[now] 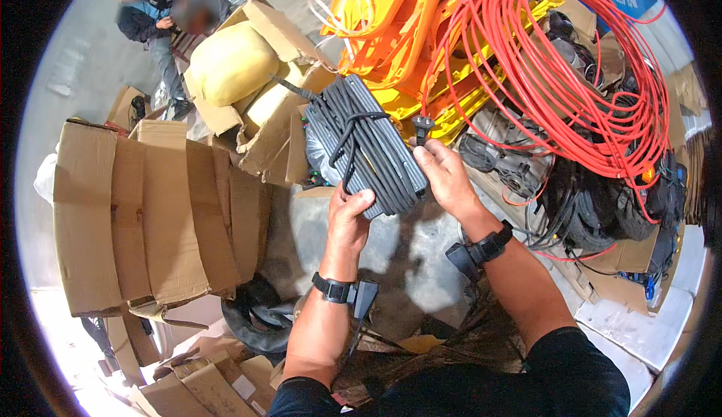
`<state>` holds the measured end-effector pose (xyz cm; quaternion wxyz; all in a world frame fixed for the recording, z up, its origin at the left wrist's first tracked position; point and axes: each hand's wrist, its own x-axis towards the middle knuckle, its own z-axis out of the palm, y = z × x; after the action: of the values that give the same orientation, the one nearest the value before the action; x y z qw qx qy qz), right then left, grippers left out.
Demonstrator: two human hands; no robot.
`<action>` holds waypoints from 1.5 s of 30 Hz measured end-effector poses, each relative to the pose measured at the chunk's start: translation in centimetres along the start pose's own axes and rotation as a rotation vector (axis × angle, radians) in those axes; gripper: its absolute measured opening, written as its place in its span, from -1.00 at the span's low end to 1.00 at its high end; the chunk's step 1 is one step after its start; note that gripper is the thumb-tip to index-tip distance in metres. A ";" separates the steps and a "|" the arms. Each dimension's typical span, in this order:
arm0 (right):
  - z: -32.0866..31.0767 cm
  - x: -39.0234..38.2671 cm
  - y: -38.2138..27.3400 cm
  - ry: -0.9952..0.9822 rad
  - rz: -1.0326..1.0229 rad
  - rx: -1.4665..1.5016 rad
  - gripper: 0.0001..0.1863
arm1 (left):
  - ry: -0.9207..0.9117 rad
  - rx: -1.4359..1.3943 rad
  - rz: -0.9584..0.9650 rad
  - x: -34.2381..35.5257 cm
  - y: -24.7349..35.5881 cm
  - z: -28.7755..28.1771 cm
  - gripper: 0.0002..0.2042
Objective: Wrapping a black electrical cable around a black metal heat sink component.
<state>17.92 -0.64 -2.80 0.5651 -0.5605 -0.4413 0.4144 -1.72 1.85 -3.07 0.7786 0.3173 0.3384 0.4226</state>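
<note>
A grey finned metal unit (406, 161) with a black cable (353, 146) wound in several loops around it is held up near the middle of the view. My left hand (347, 214) grips its lower left end, thumb on the wound cable. My right hand (438, 165) is closed on a black plug (423, 127) beside the unit's right side, fingertips partly hidden behind it. Both wrists wear black straps with small devices.
Cardboard boxes (162, 214) stand at left, another holds pale yellow padded forms (229, 63). Orange plastic panels (376, 3) lie behind, red cable coils (556, 94) and dark wheels at right. A person (154, 33) is at the far upper left. Concrete floor (406, 266) shows below my hands.
</note>
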 end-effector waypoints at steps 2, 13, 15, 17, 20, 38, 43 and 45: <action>0.0 0.0 -0.7 -0.009 -0.007 0.065 -0.68 | -0.029 -0.014 -0.004 0.0 0.1 0.1 -0.19; 0.6 -0.9 -1.2 -0.115 0.062 0.407 -0.41 | 0.019 -0.046 0.089 -0.8 1.0 0.8 -0.38; 0.6 -1.1 -2.4 -0.216 0.040 0.406 -0.28 | 0.038 -0.018 0.106 -0.8 1.1 1.1 -0.38; 1.1 -1.1 -2.4 -0.243 0.032 0.392 -0.32 | 0.055 0.018 0.102 -0.8 1.0 0.9 -0.40; 1.7 -1.2 -2.1 -0.249 0.043 0.331 -0.36 | 0.069 0.058 0.101 -1.3 1.4 1.0 -0.41; 2.0 -2.1 -1.7 -0.194 0.127 -0.087 -0.24 | 0.215 0.223 -0.009 -3.6 -1.5 0.5 -0.55; 1.3 -1.4 -0.7 -0.196 0.010 -0.094 -0.23 | 0.196 0.181 -0.086 -3.3 -2.0 0.8 -0.57; 1.2 -1.5 -1.3 -0.214 0.025 -0.063 -0.23 | 0.187 0.199 -0.074 -3.1 -2.3 0.5 -0.57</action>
<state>16.30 -1.83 -1.53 0.4917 -0.5360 -0.5051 0.4646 -1.62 -1.96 -3.76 0.7235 0.3396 0.4611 0.3855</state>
